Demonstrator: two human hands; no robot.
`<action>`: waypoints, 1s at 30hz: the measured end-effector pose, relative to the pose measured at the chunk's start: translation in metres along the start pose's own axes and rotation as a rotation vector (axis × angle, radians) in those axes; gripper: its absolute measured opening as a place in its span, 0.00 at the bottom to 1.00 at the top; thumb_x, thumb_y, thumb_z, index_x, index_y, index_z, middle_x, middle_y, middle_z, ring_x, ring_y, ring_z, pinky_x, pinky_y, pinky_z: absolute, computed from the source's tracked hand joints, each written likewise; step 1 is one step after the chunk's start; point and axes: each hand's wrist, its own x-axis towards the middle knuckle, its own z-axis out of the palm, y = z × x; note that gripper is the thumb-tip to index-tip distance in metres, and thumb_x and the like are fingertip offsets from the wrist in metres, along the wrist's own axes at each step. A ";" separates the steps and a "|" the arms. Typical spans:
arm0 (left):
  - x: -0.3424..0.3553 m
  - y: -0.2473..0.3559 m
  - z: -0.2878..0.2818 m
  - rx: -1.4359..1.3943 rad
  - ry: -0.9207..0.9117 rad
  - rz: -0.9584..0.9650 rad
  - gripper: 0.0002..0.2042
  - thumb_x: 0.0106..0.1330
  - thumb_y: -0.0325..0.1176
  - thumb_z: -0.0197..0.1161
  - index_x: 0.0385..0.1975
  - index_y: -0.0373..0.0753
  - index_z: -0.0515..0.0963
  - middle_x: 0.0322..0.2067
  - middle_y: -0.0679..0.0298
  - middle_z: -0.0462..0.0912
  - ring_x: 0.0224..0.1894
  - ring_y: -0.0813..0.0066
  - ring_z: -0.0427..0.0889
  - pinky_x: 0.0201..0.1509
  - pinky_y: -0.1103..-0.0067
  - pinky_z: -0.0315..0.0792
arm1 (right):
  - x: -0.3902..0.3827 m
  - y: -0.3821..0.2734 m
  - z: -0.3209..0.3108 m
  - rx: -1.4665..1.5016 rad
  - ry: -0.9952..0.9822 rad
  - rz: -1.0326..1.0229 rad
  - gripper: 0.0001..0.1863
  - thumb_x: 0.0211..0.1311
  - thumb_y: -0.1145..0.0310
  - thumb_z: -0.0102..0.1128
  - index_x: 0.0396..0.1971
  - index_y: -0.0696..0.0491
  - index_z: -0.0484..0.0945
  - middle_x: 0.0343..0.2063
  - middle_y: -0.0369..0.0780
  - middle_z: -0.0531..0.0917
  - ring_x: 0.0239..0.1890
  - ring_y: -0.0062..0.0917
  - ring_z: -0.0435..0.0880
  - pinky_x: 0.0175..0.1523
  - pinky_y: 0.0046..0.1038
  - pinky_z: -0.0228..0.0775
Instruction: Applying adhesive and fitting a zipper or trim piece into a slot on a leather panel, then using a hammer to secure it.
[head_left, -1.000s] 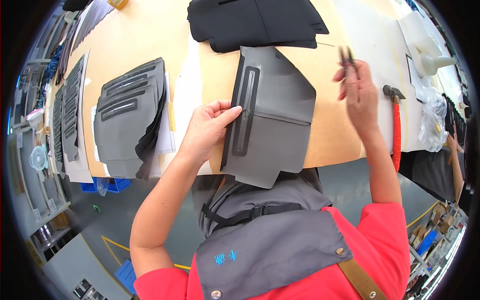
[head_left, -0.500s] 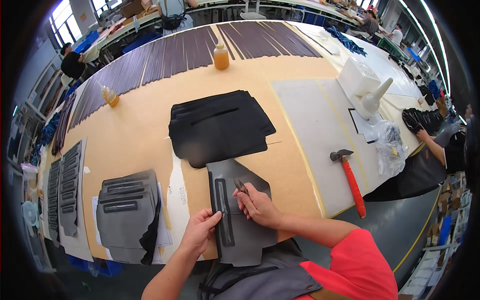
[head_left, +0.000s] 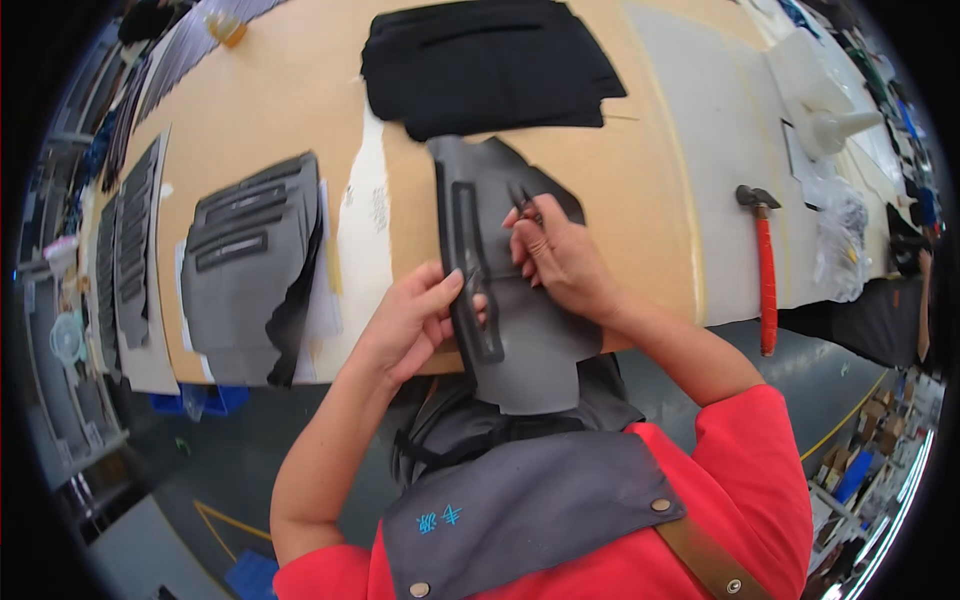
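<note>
A grey leather-like panel (head_left: 540, 330) hangs partly over the table's front edge, with a long dark-framed slot (head_left: 464, 220) along its left side. My left hand (head_left: 405, 325) pinches the panel's left edge, thumb on top. A fingertip shows through the slot, whose strip bulges there. My right hand (head_left: 570, 260) is closed round small dark snips (head_left: 522, 200), their tips pointing up and away over the panel's upper part. Just beyond lies a stack of black panels (head_left: 490, 75). Left of my hands rests a pile of similar grey slotted panels (head_left: 235, 300).
A red-handled hammer (head_left: 766, 270) lies on the grey sheet at right, near a clear plastic bag (head_left: 842, 245) and a white bottle (head_left: 835, 130). More slotted pieces (head_left: 135, 260) lie at far left. An amber bottle (head_left: 228, 30) stands at the back left.
My view has tipped downward, so the table appears higher. A left fingertip now shows through the slot, where none showed before. The snips remain in my right hand above the panel.
</note>
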 end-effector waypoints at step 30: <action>0.001 -0.003 0.013 0.090 0.163 0.023 0.06 0.79 0.37 0.55 0.44 0.43 0.70 0.34 0.63 0.83 0.43 0.67 0.89 0.45 0.74 0.88 | -0.026 -0.011 -0.013 -0.771 0.128 -0.614 0.24 0.53 0.66 0.74 0.53 0.45 0.84 0.33 0.30 0.83 0.31 0.24 0.76 0.33 0.26 0.74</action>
